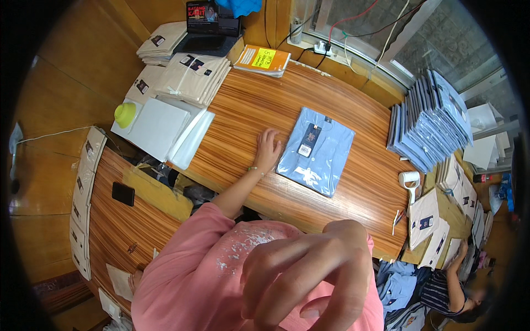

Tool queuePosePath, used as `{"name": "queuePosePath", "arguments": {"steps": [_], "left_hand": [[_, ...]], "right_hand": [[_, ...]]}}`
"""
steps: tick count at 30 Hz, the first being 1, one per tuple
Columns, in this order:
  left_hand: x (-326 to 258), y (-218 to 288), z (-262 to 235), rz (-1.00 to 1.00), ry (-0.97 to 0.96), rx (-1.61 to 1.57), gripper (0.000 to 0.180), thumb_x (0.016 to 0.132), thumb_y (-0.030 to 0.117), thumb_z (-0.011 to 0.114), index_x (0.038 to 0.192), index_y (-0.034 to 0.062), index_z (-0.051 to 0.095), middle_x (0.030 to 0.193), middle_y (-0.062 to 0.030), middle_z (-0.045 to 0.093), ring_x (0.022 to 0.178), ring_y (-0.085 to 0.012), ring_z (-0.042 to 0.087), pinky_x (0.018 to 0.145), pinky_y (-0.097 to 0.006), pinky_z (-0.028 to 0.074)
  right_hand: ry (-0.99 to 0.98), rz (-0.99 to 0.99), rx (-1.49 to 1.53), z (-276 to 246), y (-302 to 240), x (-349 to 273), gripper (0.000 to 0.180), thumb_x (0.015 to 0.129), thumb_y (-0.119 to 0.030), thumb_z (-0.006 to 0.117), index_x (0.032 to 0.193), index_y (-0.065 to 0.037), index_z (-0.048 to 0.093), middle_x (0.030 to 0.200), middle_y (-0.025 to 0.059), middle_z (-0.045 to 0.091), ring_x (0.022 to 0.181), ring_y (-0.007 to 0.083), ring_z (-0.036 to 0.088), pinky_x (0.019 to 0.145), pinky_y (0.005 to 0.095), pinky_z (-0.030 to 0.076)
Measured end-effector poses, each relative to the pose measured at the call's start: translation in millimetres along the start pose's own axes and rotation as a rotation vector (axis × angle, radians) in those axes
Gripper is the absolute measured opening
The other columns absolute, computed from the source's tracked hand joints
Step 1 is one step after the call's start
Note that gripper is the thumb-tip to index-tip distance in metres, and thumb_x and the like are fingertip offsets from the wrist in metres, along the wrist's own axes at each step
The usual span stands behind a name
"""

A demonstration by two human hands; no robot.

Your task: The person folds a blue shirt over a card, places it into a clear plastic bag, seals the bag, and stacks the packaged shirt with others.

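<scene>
A folded light-blue shirt point(317, 151) in a clear plastic bag lies flat on the wooden table point(243, 102), with a dark tag and a white label on its front. My left hand point(268, 149) rests on the table just left of the bag, apart from it, open with fingers slightly bent and nothing under them that shows. Raised close to the camera, my right hand point(312, 270) hangs in front of my pink top. Its fingers curl closed toward the thumb, and whatever they may hold is hidden.
Bagged blue shirts point(430, 121) are stacked at the right. A white tape dispenser point(409, 182) stands near the right edge. Beige bagged garments point(193, 77), white sheets point(160, 124), a laptop point(210, 33) and an orange book point(262, 59) sit back left. Another person point(450, 289) works lower right.
</scene>
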State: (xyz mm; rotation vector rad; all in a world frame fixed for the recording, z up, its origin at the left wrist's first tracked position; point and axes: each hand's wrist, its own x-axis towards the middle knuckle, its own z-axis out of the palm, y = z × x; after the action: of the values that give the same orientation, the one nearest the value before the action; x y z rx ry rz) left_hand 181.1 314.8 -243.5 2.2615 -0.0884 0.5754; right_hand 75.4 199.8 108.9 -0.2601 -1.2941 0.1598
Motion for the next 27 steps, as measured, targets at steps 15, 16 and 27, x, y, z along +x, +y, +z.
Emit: {"name": "queuePosePath", "arguments": {"steps": [15,16,27], "left_hand": [[0,-1,4,-0.008,-0.025,-0.001,0.029,0.082,0.011,0.055,0.109,0.001,0.051,0.115,-0.0171,0.047,0.109,-0.0343,0.042,0.097,-0.044,0.031],[0,-1,4,-0.004,-0.027,0.009,0.029,0.083,0.011,0.055,0.109,0.001,0.051,0.115,-0.0171,0.047,0.109,-0.0342,0.042,0.097,-0.044,0.031],[1,-2,10,-0.001,-0.026,-0.004,0.03,0.082,0.012,0.055,0.109,0.002,0.051,0.117,-0.0174,0.046,0.11,-0.0344,0.043,0.097,-0.045,0.029]], "right_hand": [[0.031,-0.083,-0.028,2,0,-6,0.011,0.087,-0.003,0.056,0.095,-0.002,0.065,0.092,0.0198,0.06,0.081,0.028,0.058,0.065,0.0368,0.047],[0.031,-0.083,-0.032,3,-1,-6,0.011,0.087,-0.003,0.056,0.094,-0.003,0.065,0.091,0.0197,0.06,0.08,0.028,0.058,0.065,0.0367,0.047],[0.132,-0.154,-0.025,14,1,-7,0.009,0.087,-0.004,0.057,0.093,-0.005,0.065,0.089,0.0189,0.06,0.076,0.0258,0.057,0.063,0.0347,0.047]]}}
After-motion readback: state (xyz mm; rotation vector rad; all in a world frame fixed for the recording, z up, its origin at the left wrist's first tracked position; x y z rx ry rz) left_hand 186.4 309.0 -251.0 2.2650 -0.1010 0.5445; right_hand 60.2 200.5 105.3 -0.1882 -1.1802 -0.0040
